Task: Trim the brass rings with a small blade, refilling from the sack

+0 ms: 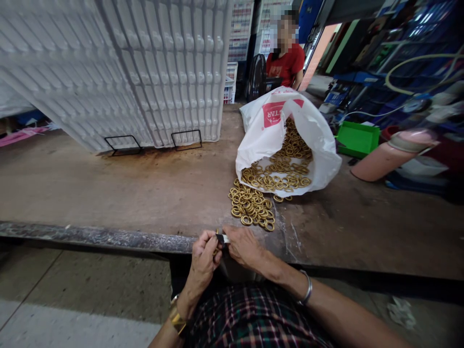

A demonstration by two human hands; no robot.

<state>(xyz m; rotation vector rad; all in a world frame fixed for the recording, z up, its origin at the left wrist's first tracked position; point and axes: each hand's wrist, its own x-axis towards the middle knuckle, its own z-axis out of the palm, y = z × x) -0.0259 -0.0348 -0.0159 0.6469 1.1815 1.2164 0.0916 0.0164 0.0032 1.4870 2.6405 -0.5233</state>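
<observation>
My left hand (203, 260) and my right hand (243, 246) meet at the near edge of the worktable (108, 188), both pinched on a small dark and white piece (222, 238) with a brass ring tip showing. Just beyond them lies a heap of brass rings (253, 205), spilling from a white plastic bag (319, 140) that lies open on its side with several more rings inside.
A large white moulded tray (145, 67) stands tilted on black wire stands at the table's back left. A person in a red shirt (286, 60) sits beyond the bag. A green tray (357, 139) and a pink tube (384, 159) lie at the right.
</observation>
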